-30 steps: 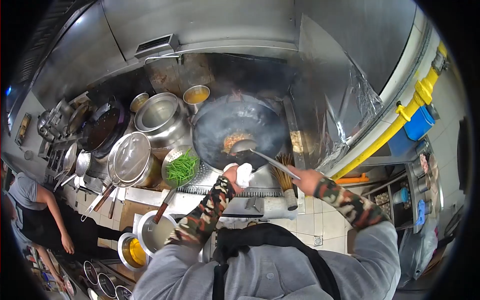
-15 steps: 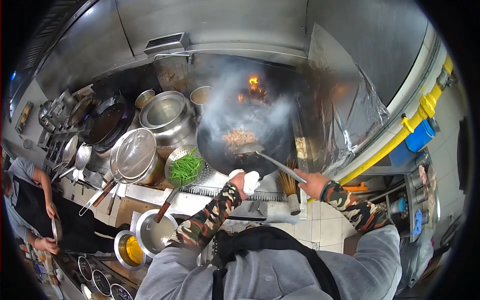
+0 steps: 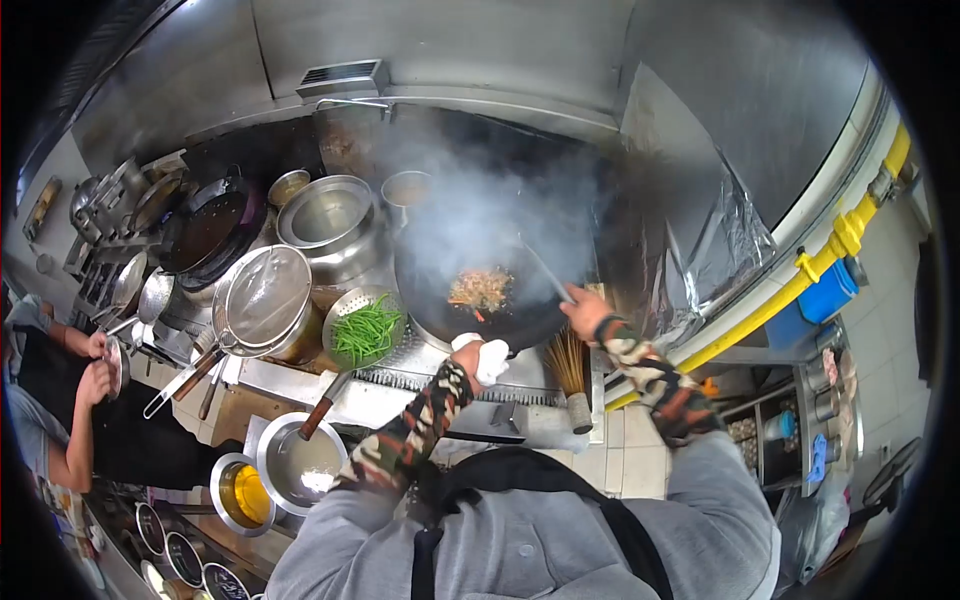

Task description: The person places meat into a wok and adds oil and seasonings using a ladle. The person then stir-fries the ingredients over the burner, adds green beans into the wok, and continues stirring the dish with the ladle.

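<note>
A dark wok on the stove holds chopped, browned food with a few orange bits, under thick smoke. At the near rim of the wok my left hand is closed on a folded white cloth; the rim under the cloth is hidden. My right hand grips the handle of a metal ladle on the right side. The ladle points to the far part of the wok, where smoke hides its bowl.
Green beans lie in a perforated strainer left of the wok. A bamboo brush stands at the right front. A mesh strainer and a metal basin stand farther left. Another person's hands hold a round metal item.
My right hand has moved up and left, and the ladle has swung from the food toward the far side. Flames behind the wok are gone. The food now shows nearer the front rim.
</note>
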The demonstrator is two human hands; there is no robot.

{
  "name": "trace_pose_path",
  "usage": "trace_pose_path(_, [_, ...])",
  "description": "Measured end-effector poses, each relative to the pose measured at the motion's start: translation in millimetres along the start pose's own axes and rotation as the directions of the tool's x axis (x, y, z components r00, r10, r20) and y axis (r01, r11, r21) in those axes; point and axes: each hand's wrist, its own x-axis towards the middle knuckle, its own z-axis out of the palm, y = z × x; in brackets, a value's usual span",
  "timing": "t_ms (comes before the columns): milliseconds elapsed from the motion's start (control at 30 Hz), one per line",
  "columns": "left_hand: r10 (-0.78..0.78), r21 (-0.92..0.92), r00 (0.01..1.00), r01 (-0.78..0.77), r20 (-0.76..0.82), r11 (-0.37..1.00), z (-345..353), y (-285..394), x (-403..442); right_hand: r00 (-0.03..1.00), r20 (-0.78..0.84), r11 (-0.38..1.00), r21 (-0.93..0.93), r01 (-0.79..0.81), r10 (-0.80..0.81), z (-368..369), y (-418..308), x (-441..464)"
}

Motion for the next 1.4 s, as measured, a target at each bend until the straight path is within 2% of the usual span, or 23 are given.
trace_pose_path(33, [0.036,0.046,0.999,-0.034,-0.031,0.998,0.5,5.9,6.6,0.995,-0.051,0.993,-0.079,0.086,-0.090,25.9,16.6,24.5])
trace_pose_path(133, [0.046,0.125,0.997,-0.038,-0.062,0.991,-13.5,17.0,24.2,0.983,0.033,0.973,0.137,-0.185,0.182,79.3,18.2,40.8])
trace_pose_path(200, [0.014,0.148,0.998,-0.004,-0.066,0.989,-18.3,19.1,29.8,0.975,-0.053,0.976,-0.042,0.216,-0.218,96.8,43.9,39.9])
trace_pose_path(267, [0.065,0.093,0.995,-0.057,-0.079,0.994,-19.4,16.7,32.2,0.976,0.217,0.999,0.023,-0.030,0.025,45.5,-11.2,0.0])
trace_pose_path(467, [0.066,-0.001,0.972,-0.068,0.226,0.998,-37.9,17.1,49.7,0.981,0.196,0.997,0.071,-0.011,-0.003,45.2,2.9,-14.7])
trace_pose_path(567, [-0.004,0.094,1.000,0.005,-0.011,0.996,-28.1,23.3,37.8,0.996,0.019,0.995,0.034,-0.093,0.093,61.6,5.9,-3.1])
trace_pose_path(733, [-0.114,0.333,0.988,0.074,0.103,0.940,-38.7,30.9,36.7,0.979,0.094,0.954,0.225,-0.199,0.183,66.9,30.7,-33.8])
trace_pose_path(800, [-0.026,0.015,0.980,0.030,-0.196,0.999,-26.2,22.9,35.7,0.996,0.070,0.999,0.027,0.046,-0.048,37.0,19.6,-68.2])
trace_pose_path(833, [0.043,0.093,0.987,-0.058,0.156,0.994,-60.6,14.7,58.9,0.990,0.117,0.994,0.083,0.065,-0.074,18.0,12.4,-85.6])
trace_pose_path(867, [0.055,0.099,0.988,-0.070,0.146,0.993,-61.2,10.8,51.1,0.981,0.157,0.986,0.138,0.090,-0.111,-5.3,0.2,-99.2])
trace_pose_path(933, [0.281,0.652,0.864,-0.501,0.418,0.569,-37.7,0.1,33.5,0.914,0.397,0.994,0.031,-0.107,0.086,-54.8,-36.6,-121.7])
trace_pose_path(967, [0.161,0.370,0.951,-0.254,0.264,0.894,-16.9,-4.4,17.5,0.865,0.474,0.984,-0.029,-0.174,0.167,-64.1,-47.3,-125.0])
trace_pose_path(1000, [-0.034,-0.017,0.984,0.038,0.176,0.999,0.4,-6.9,5.0,0.873,0.461,0.986,-0.023,-0.168,0.159,-55.7,-40.8,-121.1])
trace_pose_path(1067, [-0.066,0.022,0.985,0.063,0.162,0.998,0.8,-3.5,6.6,0.935,0.310,0.979,-0.048,0.197,-0.173,-19.5,-11.9,-107.0])
trace_pose_path(1100, [0.328,0.581,0.889,-0.458,0.321,0.673,-12.9,-1.5,14.6,0.959,0.243,0.970,-0.158,0.187,-0.145,-5.1,-13.8,-97.4])
trace_pose_path(1133, [0.450,0.728,0.620,-0.677,0.643,-0.107,-22.8,-6.0,17.3,0.961,0.239,0.971,-0.154,0.181,-0.141,4.2,-20.7,-87.5])
trace_pose_path(1167, [0.631,0.694,0.712,-0.621,0.306,0.364,-10.0,-22.4,3.8,0.971,0.236,0.972,-0.217,0.085,-0.032,10.7,-28.6,-76.8])
trace_pose_path(1200, [0.248,0.400,0.844,-0.459,0.475,0.793,-47.2,-24.3,31.9,0.973,0.218,0.960,-0.279,-0.008,0.071,10.6,-32.7,-69.0])
trace_pose_path(1233, [0.246,0.407,0.839,-0.466,0.485,0.786,-48.6,-39.1,23.5,0.977,0.202,0.961,-0.277,-0.008,0.066,4.3,-34.4,-70.2])
trace_pose_path(1300, [0.304,0.698,0.646,-0.709,0.700,-0.100,-46.4,-84.1,-7.2,0.982,0.163,0.958,-0.283,-0.042,0.091,-10.4,-42.1,-83.3])
trace_pose_path(1333, [0.231,0.581,0.562,-0.590,0.794,-0.560,-45.6,-95.6,-13.8,0.983,0.161,0.958,-0.283,-0.041,0.090,-18.1,-40.4,-89.5])
trace_pose_path(1367, [0.232,0.583,0.564,-0.589,0.792,-0.559,-37.6,-88.2,-13.0,0.978,0.198,0.955,-0.295,-0.001,0.062,-26.6,-34.9,-97.5])
trace_pose_path(1400, [0.349,0.726,0.662,-0.682,0.663,-0.087,-28.5,-72.6,-6.1,0.970,0.240,0.952,-0.305,0.040,0.036,-34.6,-29.6,-106.8])
